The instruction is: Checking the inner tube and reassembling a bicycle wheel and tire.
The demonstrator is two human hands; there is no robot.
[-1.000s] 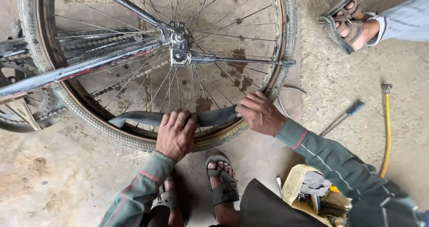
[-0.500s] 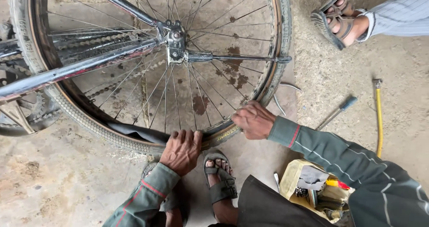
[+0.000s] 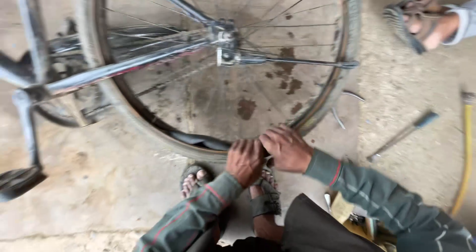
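Seen from the head camera I am watching remotely, both bare hands work the lower edge of a worn, dusty grey bicycle tyre (image 3: 106, 100) on its spoked steel wheel, low in the centre of the frame. The left hand (image 3: 245, 161) is curled down over the tyre's edge, fingers bent and pressing, and the right hand (image 3: 286, 149) lies just beside it, touching it, fingers flattened over the same stretch of rim; I cannot tell whether either hand has actually closed around anything. A black rubber inner tube (image 3: 198, 140) bulges out between tyre and rim just left of the left hand. Two sandalled feet (image 3: 262, 197) sit directly beneath the hands on the stained concrete floor (image 3: 99, 202). Small bent metal levers (image 3: 342, 114) lie near the rim at centre right, a blue-handled screwdriver (image 3: 404, 132) further right, and a yellow hose (image 3: 466, 157) runs down the right edge. Another person's sandalled foot (image 3: 421, 21) shows in the upper right corner. As I judge it, the risk lies in the tube: pressed hard while it sits proud of the rim, it could get pinched between tyre edge and metal, and knuckles this close could slip into the spokes (image 3: 258, 91).
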